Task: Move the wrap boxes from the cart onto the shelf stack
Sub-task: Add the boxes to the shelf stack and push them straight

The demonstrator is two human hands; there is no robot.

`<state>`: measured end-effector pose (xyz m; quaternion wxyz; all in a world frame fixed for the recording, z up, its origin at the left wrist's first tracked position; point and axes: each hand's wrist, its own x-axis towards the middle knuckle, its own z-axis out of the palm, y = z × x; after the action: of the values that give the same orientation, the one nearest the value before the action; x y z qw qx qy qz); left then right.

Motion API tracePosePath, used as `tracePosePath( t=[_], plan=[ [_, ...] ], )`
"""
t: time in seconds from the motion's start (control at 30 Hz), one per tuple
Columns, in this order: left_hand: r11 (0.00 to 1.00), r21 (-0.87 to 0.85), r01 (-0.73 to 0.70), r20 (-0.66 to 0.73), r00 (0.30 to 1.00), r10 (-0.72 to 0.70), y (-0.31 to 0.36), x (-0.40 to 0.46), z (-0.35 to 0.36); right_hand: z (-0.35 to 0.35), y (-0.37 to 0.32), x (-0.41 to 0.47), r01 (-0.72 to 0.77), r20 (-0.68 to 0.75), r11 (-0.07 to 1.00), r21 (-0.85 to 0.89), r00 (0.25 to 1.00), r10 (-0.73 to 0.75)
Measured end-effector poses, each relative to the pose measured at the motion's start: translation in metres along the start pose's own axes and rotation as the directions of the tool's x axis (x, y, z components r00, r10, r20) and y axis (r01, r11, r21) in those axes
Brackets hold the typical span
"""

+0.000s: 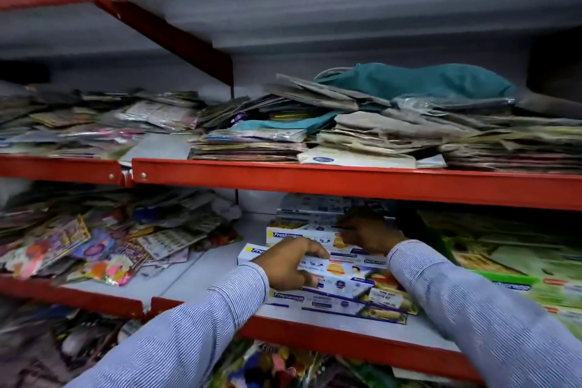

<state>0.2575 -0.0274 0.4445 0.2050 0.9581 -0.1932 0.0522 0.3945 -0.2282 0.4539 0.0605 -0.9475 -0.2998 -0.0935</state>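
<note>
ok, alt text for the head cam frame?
Both hands, left hand and right hand, rest on a stack of wrap boxes on a red-edged shelf; striped sleeves reach in. Loose packets clutter neighbouring shelves.

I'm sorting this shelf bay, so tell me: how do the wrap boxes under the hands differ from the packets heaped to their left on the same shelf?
The wrap boxes are long, rigid, white cartons stacked flat in layers; the packets are thin, limp, multicoloured sleeves in a loose heap. The boxes lie roughly lined up with each other; the packets point every way. Both hands, left hand and right hand, rest on the boxes; nothing touches the packets. Both sit on the same red-edged shelf.
</note>
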Motion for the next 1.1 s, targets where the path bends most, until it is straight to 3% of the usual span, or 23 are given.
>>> tracePosePath(
  t=[0.13, 0.23, 0.37, 0.47, 0.67, 0.9, 1.0, 1.1],
  plan=[
    [0.994, -0.098, 0.049, -0.046, 0.998, -0.054, -0.005, 0.014, -0.001, -0.016, 0.007, -0.004, 0.023, 0.029, 0.996, 0.087, 0.999, -0.026],
    [0.995, -0.079, 0.052, -0.097, 0.993, -0.06, -0.009, 0.033, 0.003, -0.032, 0.01, -0.018, -0.021, 0.017, 0.977, 0.214, 1.0, 0.018],
    [0.996, 0.06, 0.067, -0.216, 0.975, -0.053, -0.017, 0.053, 0.017, -0.035, 0.013, -0.043, -0.02, 0.053, 0.984, 0.175, 0.999, 0.011],
    [0.972, 0.231, 0.033, -0.321, 0.946, 0.044, -0.024, 0.059, 0.028, -0.022, 0.015, -0.056, -0.002, 0.07, 0.984, 0.177, 0.998, -0.01],
    [0.981, 0.191, -0.046, -0.393, 0.912, 0.119, -0.032, 0.061, 0.038, 0.007, 0.019, -0.063, 0.003, -0.121, 0.996, 0.085, 0.993, 0.007],
    [0.969, 0.243, -0.032, -0.383, 0.915, 0.126, -0.038, 0.061, 0.043, 0.021, 0.019, -0.067, 0.013, -0.201, 1.0, -0.007, 0.979, -0.015],
    [0.933, 0.358, 0.01, -0.398, 0.906, 0.143, -0.04, 0.055, 0.049, 0.031, 0.016, -0.072, 0.005, -0.302, 0.992, -0.123, 0.953, -0.042],
    [0.869, 0.491, 0.063, -0.477, 0.854, 0.207, -0.046, 0.044, 0.062, 0.047, 0.003, -0.08, -0.089, -0.457, 0.973, -0.215, 0.89, -0.02]
  ],
)
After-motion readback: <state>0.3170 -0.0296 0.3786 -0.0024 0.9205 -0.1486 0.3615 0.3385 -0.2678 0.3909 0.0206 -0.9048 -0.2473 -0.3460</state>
